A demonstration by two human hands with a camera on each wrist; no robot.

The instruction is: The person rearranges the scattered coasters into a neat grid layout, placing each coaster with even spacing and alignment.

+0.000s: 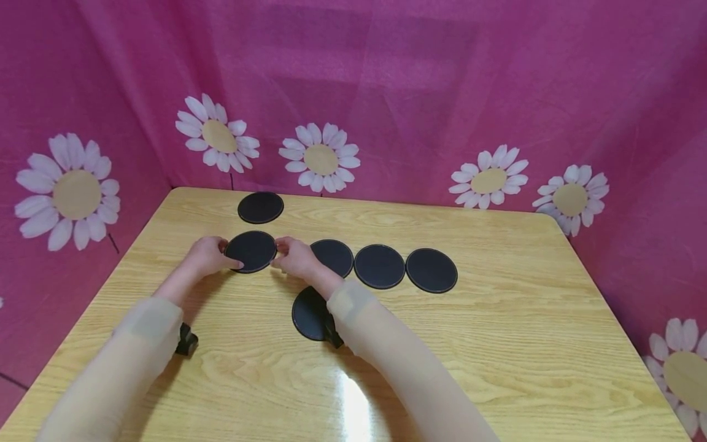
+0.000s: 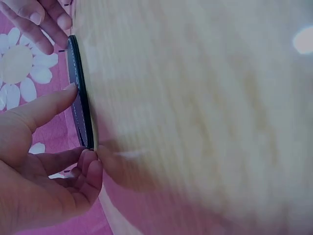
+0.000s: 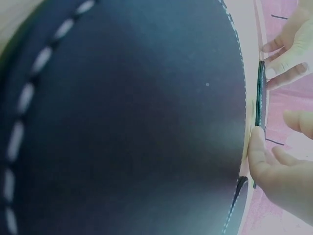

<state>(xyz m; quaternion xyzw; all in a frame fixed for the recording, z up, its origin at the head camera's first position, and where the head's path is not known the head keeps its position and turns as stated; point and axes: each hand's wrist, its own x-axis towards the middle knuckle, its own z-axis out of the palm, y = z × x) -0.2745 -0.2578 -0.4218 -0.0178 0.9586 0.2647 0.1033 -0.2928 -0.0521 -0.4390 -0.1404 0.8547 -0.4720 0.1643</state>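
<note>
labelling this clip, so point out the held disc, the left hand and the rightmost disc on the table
Held disc (image 1: 251, 251), head view, middle of its top
Left hand (image 1: 208, 256), head view, middle of the hand
Rightmost disc (image 1: 431, 270), head view, centre of its top

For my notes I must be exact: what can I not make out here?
Head view: nearest disc, right part behind the right sleeve.
Head view: leftmost disc of three in a row, partly behind the right hand.
Right wrist view: foreground disc, cut off by top and bottom edges.

The round coasters (image 1: 251, 252) look like leather — smooth, with a soft sheen and thread stitching (image 3: 16, 139). The tabletop (image 1: 525, 344) has glossy wood grain — the flowered curtain (image 1: 386, 73) seems matt cloth.
</note>
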